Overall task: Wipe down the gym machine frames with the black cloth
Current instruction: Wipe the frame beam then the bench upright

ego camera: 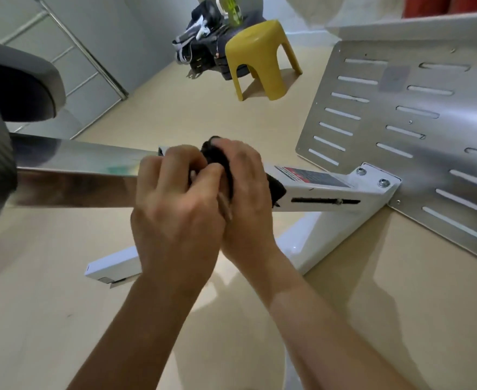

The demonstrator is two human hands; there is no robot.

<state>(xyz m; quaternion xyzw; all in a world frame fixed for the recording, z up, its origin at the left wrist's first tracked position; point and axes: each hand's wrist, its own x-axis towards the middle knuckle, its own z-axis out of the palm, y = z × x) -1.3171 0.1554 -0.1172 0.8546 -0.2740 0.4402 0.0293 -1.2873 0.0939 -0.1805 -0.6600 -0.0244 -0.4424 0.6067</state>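
Cloth point(217, 157): black, bunched on top of the frame beam point(321, 199) where chrome meets white, and mostly hidden by both hands. Only a dark fold between them and a corner past the right palm show. Right hand point(250, 192) wraps over the cloth and beam. Left hand point(175, 204) is pressed against the right, fingers curled, pinching the cloth's near edge. The beam's left end is blurred and cut off under a grey pad point(20, 85). A slotted plate point(428, 153) is bolted at the right. On the floor point(63, 319) beyond stand a yellow stool point(257, 52) and a dark bag point(200, 49), its contents unclear.
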